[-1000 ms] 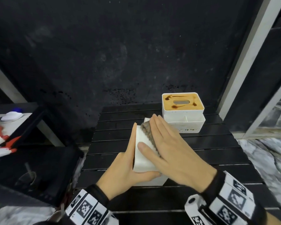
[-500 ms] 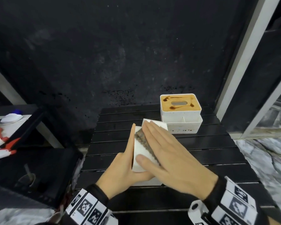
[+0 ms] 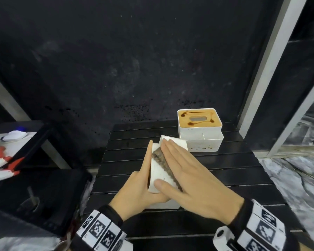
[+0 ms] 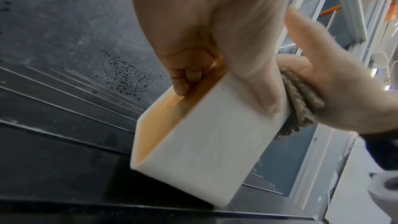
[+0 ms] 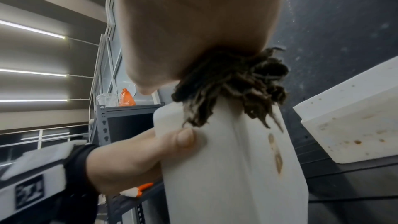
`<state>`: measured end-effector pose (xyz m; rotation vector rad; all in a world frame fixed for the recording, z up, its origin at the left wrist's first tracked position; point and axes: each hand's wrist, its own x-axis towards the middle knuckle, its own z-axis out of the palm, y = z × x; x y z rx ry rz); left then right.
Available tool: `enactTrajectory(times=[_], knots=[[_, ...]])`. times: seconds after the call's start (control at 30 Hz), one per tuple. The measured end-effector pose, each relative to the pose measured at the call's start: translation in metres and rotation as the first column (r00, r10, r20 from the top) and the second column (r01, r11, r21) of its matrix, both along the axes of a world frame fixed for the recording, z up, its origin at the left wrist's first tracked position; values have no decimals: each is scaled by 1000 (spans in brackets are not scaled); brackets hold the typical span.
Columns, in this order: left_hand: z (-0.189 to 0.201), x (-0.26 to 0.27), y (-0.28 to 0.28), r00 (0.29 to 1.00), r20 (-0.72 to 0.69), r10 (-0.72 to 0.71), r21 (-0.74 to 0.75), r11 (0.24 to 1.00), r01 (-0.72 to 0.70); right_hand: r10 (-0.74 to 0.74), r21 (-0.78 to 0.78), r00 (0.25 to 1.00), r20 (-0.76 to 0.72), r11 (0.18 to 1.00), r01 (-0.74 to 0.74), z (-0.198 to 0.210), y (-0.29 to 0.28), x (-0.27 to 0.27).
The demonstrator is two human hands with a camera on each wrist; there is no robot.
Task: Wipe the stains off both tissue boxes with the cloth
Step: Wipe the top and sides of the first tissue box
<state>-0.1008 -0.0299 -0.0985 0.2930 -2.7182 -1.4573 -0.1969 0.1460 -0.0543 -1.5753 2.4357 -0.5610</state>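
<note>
A white tissue box [image 3: 155, 172] lies tipped on its side on the black slatted table [image 3: 225, 178]. My left hand [image 3: 136, 189] grips it, fingers curled over its wooden lid [image 4: 170, 111] and thumb [image 5: 185, 139] on the white face. My right hand [image 3: 188, 178] lies flat with straight fingers and presses a grey-brown cloth [image 3: 160, 160] onto the upturned white face. In the right wrist view a brown streak [image 5: 276, 156] shows on that face below the cloth [image 5: 232, 88]. The second tissue box [image 3: 199, 122] stands at the table's far right, with dark brown stains on its wooden lid and specks on its white front.
A dark wall rises right behind the table. A black shelf unit [image 3: 43, 187] stands at the left, with white and orange items [image 3: 2, 165] on it. At the right is a white post [image 3: 272, 60], with marble floor [image 3: 288, 178] below it.
My right hand has slid the cloth back toward me along the box's face, uncovering the box's far end. The left hand keeps its grip.
</note>
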Motion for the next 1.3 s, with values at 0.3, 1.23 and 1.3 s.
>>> enactTrajectory(times=[0.3,1.23,1.3], knots=[[1,-1,3,999,-44,-12,1,1000,12,-71,-27,998,-1,997,70,2,-20,-18],[-4,-1,2,1000,3,-6,-27,1000,6,-14,-36,997,-71,999,11,0,3,-6],[-5,-2,0,1000,2,-4,-56,998,4,-5,-62,998,-63,998,1,1,-2,-1]])
